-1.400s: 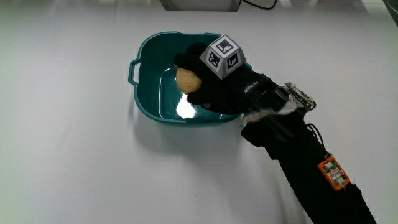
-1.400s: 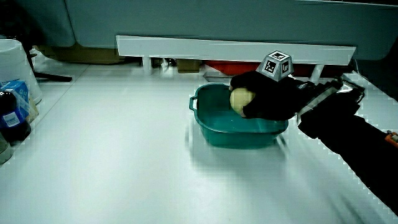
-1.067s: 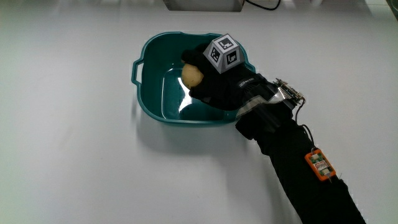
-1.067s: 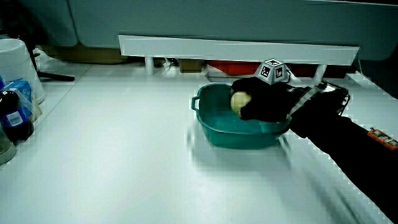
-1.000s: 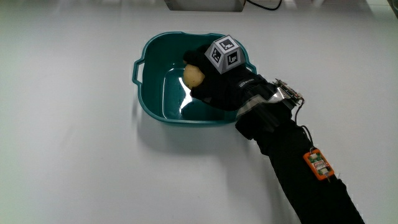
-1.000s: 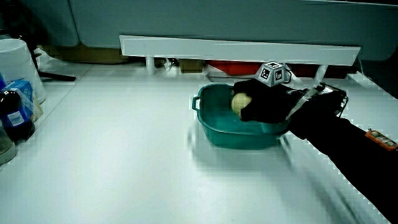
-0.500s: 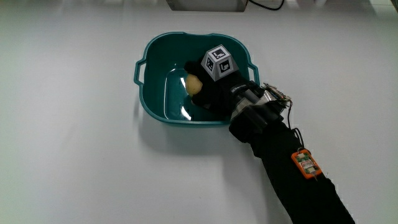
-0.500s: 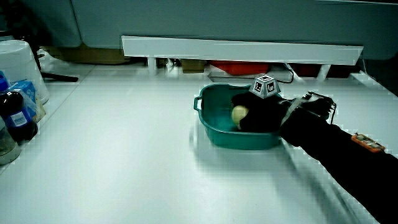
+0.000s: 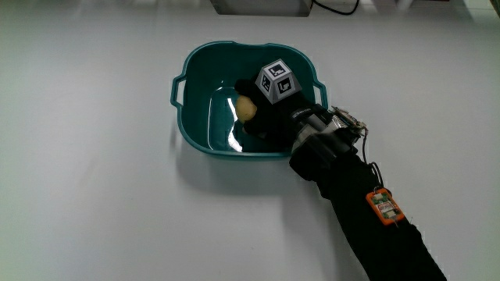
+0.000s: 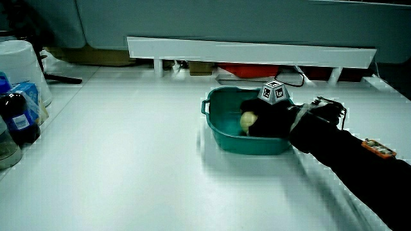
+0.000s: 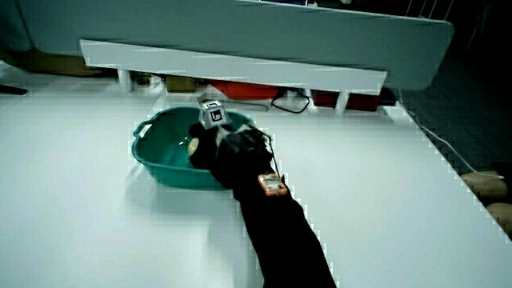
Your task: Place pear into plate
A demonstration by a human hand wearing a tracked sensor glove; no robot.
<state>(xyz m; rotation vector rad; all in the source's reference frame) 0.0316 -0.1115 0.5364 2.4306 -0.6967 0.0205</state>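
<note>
A teal plate (image 9: 194, 117) shaped like a deep basin with small handles sits on the white table; it also shows in both side views as the teal plate (image 10: 225, 138) (image 11: 156, 164). The gloved hand (image 9: 262, 117) reaches down inside it, its fingers curled around a yellowish pear (image 9: 246, 108). The pear (image 10: 248, 119) sits low in the basin, close to its floor, and the pear (image 11: 193, 145) shows at the fingers' tips. The patterned cube (image 9: 277, 81) rides on the hand's back. The black forearm (image 9: 359, 211) crosses the plate's rim nearest the person.
A low white partition (image 10: 250, 48) runs along the table's edge farthest from the person. A white container (image 10: 19, 67) and bottles (image 10: 18, 119) stand at the table's edge in a side view. An orange tag (image 9: 380, 204) is fixed on the forearm's sleeve.
The hand has sunk deeper into the plate with the pear, from above the rim to near its floor. The forearm has drawn in a little toward the plate.
</note>
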